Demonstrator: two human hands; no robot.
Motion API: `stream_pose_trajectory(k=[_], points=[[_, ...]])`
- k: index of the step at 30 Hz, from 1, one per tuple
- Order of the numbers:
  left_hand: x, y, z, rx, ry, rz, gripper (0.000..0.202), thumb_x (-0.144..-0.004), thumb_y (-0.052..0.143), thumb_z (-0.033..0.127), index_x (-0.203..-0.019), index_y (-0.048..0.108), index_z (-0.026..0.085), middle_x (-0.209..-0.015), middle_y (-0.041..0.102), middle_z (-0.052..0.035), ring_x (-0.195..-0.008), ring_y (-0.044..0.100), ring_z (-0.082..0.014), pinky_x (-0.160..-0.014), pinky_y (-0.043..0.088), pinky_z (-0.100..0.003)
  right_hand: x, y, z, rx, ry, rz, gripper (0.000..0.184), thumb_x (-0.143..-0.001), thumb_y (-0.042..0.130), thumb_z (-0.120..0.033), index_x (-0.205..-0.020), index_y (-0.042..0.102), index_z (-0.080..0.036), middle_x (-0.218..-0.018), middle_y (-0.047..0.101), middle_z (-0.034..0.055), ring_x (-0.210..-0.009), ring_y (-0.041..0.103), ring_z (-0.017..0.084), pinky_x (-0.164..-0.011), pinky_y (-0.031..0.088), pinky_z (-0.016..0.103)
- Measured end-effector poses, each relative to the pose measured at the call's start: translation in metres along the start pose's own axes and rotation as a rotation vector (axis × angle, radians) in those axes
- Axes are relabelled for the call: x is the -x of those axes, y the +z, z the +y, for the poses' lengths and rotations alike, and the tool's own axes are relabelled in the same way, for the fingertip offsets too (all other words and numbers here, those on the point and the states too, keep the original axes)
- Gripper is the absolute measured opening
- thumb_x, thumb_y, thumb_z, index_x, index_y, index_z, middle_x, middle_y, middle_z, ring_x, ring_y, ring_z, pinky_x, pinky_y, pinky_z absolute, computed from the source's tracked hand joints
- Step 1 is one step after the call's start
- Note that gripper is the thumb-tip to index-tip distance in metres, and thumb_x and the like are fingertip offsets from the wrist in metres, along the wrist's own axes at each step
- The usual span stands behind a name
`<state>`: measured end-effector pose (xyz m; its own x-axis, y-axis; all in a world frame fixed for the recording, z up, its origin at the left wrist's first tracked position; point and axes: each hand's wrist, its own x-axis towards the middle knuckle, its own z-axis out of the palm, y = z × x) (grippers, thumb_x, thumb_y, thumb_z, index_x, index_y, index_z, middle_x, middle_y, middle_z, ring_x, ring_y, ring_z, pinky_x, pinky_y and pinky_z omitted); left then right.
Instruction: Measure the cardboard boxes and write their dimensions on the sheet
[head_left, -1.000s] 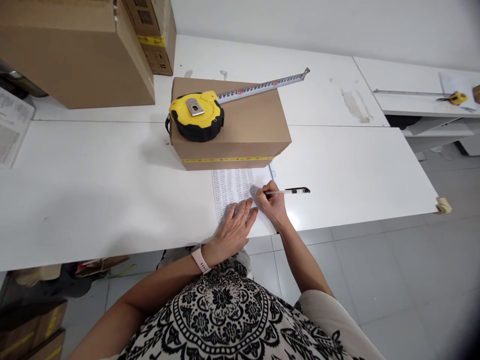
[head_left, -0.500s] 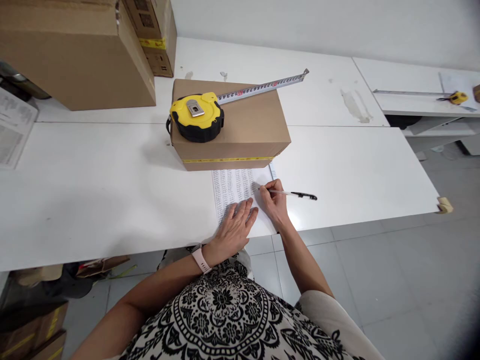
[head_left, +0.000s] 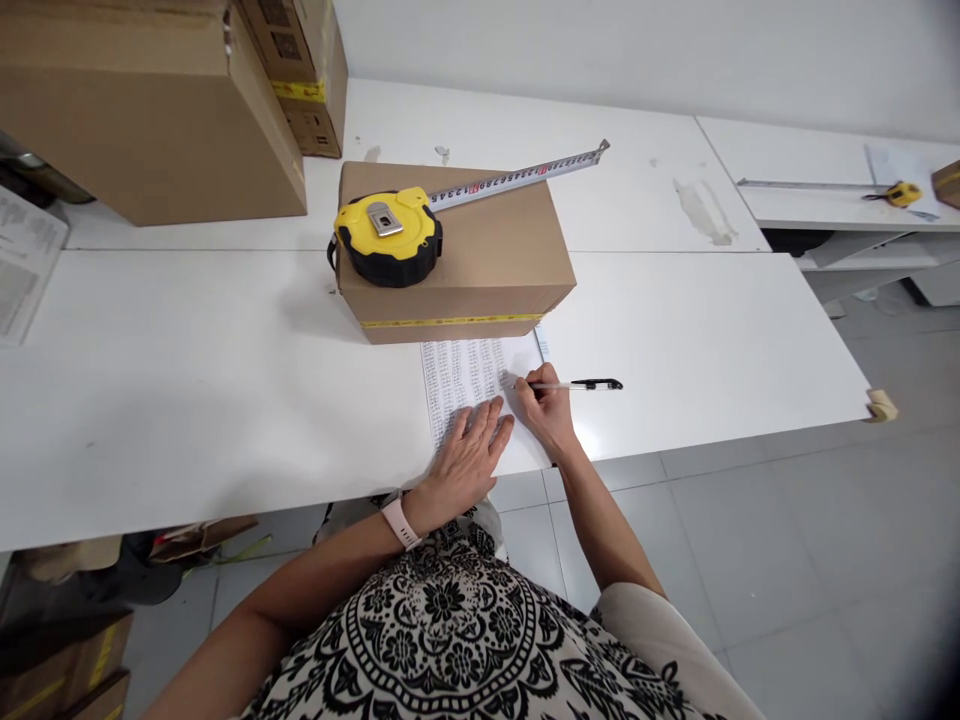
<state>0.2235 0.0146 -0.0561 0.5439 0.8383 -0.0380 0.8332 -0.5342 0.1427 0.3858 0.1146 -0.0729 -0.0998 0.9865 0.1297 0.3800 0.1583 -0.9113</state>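
A sheet of paper (head_left: pixel 442 385) with columns of writing lies at the table's front edge, its far end under a cardboard box (head_left: pixel 495 240). My left hand (head_left: pixel 469 455) rests flat on the sheet, fingers apart, with a pale pink watch strap on the wrist. In my right hand (head_left: pixel 547 410) is a pen (head_left: pixel 596 384), held in a writing grip; its tip meets the paper by the last column. On top of the box sits a yellow and black tape measure (head_left: pixel 390 235), its blade (head_left: pixel 517 180) drawn out to the right past the box.
Larger cardboard boxes (head_left: pixel 172 130) stand at the back left of the white table (head_left: pixel 187 400). A printed sheet (head_left: pixel 26 260) is at the left edge. Another tape measure (head_left: pixel 904 194) lies on the farther table at right. Several boxes (head_left: pixel 67 660) are on the floor, lower left.
The pen's back end has swung a little, so it now lies more level. My left hand stays flat on the paper. The whole view has shifted slightly.
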Motion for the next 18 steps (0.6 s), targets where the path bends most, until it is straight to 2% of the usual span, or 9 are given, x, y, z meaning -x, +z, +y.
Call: stream_pose_trajectory(k=[18], points=[[0.0011, 0.0025, 0.0001, -0.007, -0.001, -0.001, 0.085, -0.088, 0.067, 0.036, -0.157, 0.027, 0.004, -0.168, 0.017, -0.0277, -0.154, 0.023, -0.0378, -0.124, 0.02, -0.055, -0.0013, 0.0011, -0.0024, 0.038, -0.03, -0.015, 0.024, -0.087, 0.06, -0.031, -0.073, 0.042, -0.026, -0.057, 0.04, -0.0072, -0.052, 0.038, 0.012, -0.05, 0.033, 0.027]])
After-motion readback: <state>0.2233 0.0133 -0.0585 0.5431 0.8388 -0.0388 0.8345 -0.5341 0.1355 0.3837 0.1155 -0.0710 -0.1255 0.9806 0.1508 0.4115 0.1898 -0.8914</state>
